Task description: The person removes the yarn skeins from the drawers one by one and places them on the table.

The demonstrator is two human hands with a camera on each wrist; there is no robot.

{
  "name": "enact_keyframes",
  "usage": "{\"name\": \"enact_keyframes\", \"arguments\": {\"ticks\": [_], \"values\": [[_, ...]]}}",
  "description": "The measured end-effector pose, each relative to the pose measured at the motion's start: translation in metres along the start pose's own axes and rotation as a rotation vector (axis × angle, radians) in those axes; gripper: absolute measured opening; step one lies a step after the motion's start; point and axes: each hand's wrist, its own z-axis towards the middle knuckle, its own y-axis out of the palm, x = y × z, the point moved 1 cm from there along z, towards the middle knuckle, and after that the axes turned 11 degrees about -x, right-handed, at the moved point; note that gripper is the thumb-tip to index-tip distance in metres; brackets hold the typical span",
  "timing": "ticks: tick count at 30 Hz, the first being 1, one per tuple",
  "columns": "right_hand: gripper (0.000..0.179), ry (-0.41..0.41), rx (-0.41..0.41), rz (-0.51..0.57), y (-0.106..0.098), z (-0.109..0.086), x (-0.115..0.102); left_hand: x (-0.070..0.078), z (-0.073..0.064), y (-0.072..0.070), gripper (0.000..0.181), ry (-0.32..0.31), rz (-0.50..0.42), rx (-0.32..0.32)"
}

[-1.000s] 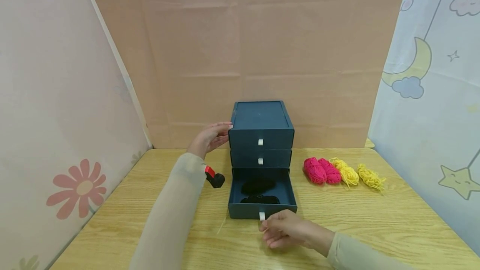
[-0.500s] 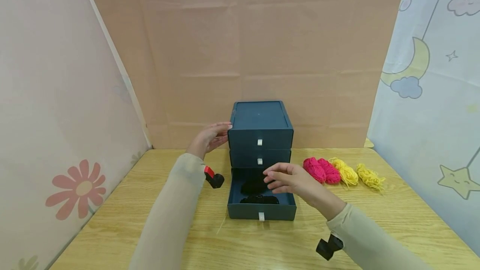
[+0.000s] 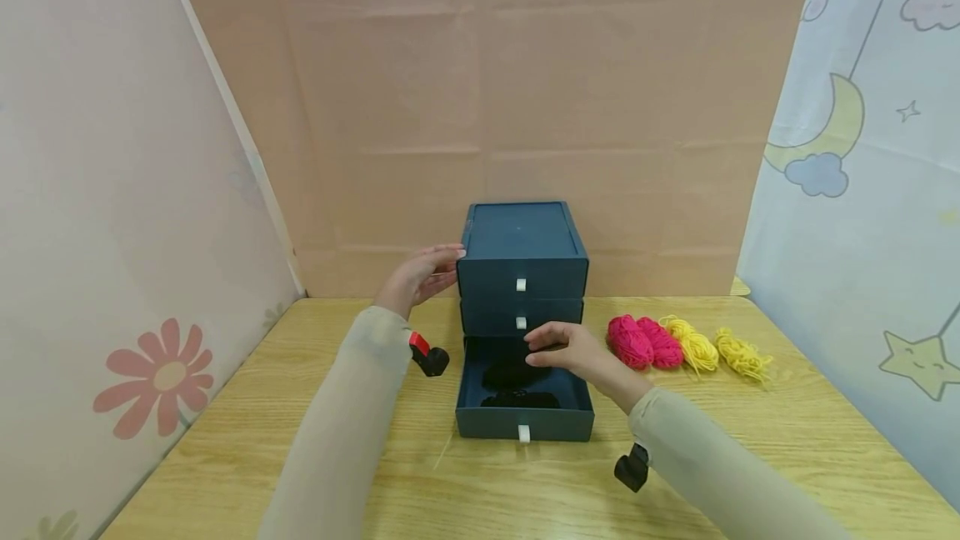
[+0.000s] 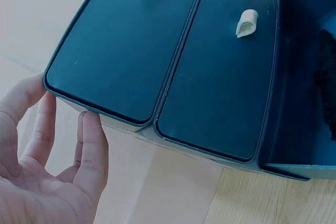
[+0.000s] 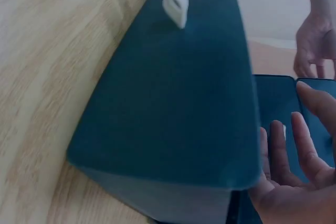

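A dark blue drawer unit (image 3: 525, 227) stands on the table with its bottom drawer (image 3: 487, 423) pulled out. My left hand (image 3: 422, 275) touches the unit's upper left side with extended fingers, as the left wrist view also shows at the casing edge. Over the open drawer hovers my right hand (image 3: 573, 354), thumb and fingers apart, nothing between them. Two dark bundles that look like black yarn lie inside: a rear one (image 3: 504, 375), partly behind the right hand, and a front one (image 3: 517, 400). The upper two drawers are closed, each with a white tab (image 3: 521, 284).
To the right of the unit, two pink yarn skeins (image 3: 632, 342) and two yellow yarn skeins (image 3: 742, 355) lie in a row on the wooden table (image 3: 750, 440). A brown backdrop (image 3: 600, 107) hangs behind, with patterned sheets at both sides.
My right hand has left the bottom drawer's tab and risen forward over the open drawer. Its fingers have shifted slightly since half a second ago. The left hand stays put.
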Motion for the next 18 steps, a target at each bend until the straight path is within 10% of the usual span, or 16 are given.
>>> {"name": "enact_keyframes", "arguments": {"ticks": [18], "values": [[0.034,0.061,-0.024,-0.085,0.01,0.021,0.011,0.0,-0.001,0.0,0.038,-0.005,0.007,0.002]]}}
